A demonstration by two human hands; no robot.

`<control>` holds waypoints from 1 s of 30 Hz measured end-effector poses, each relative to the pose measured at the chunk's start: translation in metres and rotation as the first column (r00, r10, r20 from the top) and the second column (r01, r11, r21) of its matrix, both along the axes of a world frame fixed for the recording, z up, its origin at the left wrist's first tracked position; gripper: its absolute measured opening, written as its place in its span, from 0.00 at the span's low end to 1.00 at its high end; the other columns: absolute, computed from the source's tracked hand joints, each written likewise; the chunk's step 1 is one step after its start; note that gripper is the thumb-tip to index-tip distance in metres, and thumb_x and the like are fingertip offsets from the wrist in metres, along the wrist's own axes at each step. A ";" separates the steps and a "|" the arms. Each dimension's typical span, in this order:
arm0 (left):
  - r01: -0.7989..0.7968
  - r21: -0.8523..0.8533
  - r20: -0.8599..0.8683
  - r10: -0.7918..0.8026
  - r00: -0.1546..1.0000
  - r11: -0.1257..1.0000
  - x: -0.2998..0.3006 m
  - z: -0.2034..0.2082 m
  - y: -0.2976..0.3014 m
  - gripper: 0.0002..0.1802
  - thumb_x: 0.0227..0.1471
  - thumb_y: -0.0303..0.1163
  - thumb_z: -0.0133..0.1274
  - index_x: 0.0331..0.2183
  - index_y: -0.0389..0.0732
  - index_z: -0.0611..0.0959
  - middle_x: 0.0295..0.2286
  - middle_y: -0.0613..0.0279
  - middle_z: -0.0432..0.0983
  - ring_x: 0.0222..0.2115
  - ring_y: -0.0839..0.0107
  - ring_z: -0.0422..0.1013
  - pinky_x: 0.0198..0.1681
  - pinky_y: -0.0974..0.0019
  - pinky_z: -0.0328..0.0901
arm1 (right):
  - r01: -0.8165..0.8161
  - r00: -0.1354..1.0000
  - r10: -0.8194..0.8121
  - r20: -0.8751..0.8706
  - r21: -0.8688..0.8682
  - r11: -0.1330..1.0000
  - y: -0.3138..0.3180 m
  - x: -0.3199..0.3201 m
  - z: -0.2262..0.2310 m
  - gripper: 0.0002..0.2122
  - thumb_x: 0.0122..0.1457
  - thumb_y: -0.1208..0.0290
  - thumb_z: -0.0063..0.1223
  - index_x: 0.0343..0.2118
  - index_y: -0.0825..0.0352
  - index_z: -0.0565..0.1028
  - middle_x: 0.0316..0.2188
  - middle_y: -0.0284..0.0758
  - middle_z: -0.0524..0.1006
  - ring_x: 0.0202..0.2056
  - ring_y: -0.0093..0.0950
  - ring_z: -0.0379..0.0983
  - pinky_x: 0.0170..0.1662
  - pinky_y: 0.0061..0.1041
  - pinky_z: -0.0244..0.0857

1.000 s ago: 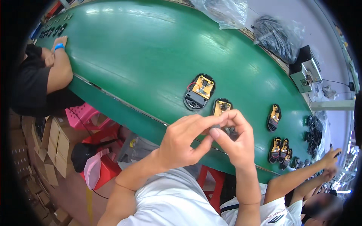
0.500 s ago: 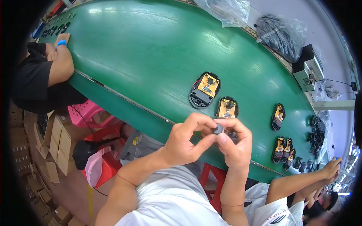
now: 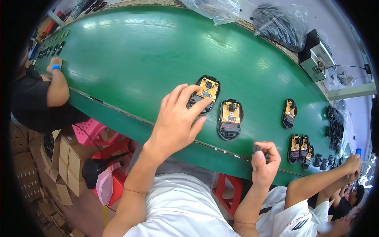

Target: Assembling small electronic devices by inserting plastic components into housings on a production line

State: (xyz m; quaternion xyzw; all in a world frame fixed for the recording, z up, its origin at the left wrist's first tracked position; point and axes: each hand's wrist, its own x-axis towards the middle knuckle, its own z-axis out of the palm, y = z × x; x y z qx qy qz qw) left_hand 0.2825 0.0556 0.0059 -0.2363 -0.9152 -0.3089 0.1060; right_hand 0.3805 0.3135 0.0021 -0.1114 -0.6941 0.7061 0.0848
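My left hand, fingers spread, reaches over an opened computer mouse. Its fingertips lie at or just above the mouse's yellow circuit board; whether they touch is unclear. Part of the black base is hidden under the hand. To the right lies a second opened mouse, with a yellow board, a black wheel part and a thin red wire. Near the table's front edge, my right hand is closed in a pinch on a small dark round piece. Something dark also shows beneath its curled fingers.
Farther right on the green table lie another opened mouse and a cluster of opened mice. Black cables lie beyond them. A grey metal box stands at the back right. Co-workers sit on both sides; one arm is close on my right.
My hands have parted. The left has moved forward to the left mouse, and the right has moved right with the small dark piece. My view has shifted slightly.
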 end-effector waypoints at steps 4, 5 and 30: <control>-0.051 -0.014 0.001 0.051 0.999 0.999 0.003 -0.005 0.009 0.26 0.48 0.27 0.60 0.51 0.48 0.80 0.54 0.55 0.67 0.57 0.52 0.63 0.59 0.49 0.58 | -0.067 0.995 0.083 -0.052 0.266 0.962 -0.012 -0.004 0.007 0.10 0.51 0.79 0.66 0.36 0.71 0.79 0.24 0.26 0.72 0.24 0.15 0.65 0.30 0.16 0.59; -0.075 -0.027 -0.018 0.075 0.997 0.997 0.005 -0.006 0.011 0.26 0.47 0.27 0.60 0.51 0.48 0.80 0.54 0.56 0.67 0.57 0.52 0.63 0.59 0.49 0.58 | -0.061 0.995 0.078 -0.056 0.263 0.963 -0.014 -0.002 0.007 0.10 0.51 0.79 0.66 0.36 0.71 0.79 0.24 0.26 0.72 0.24 0.15 0.65 0.30 0.16 0.59; -0.154 0.210 -0.069 0.172 0.983 0.965 0.022 -0.018 0.024 0.20 0.43 0.23 0.59 0.42 0.38 0.80 0.50 0.50 0.72 0.55 0.45 0.66 0.58 0.49 0.62 | 0.006 0.991 0.054 -0.123 0.444 0.896 -0.012 -0.001 -0.006 0.08 0.55 0.77 0.61 0.38 0.72 0.80 0.24 0.34 0.75 0.24 0.21 0.70 0.30 0.20 0.63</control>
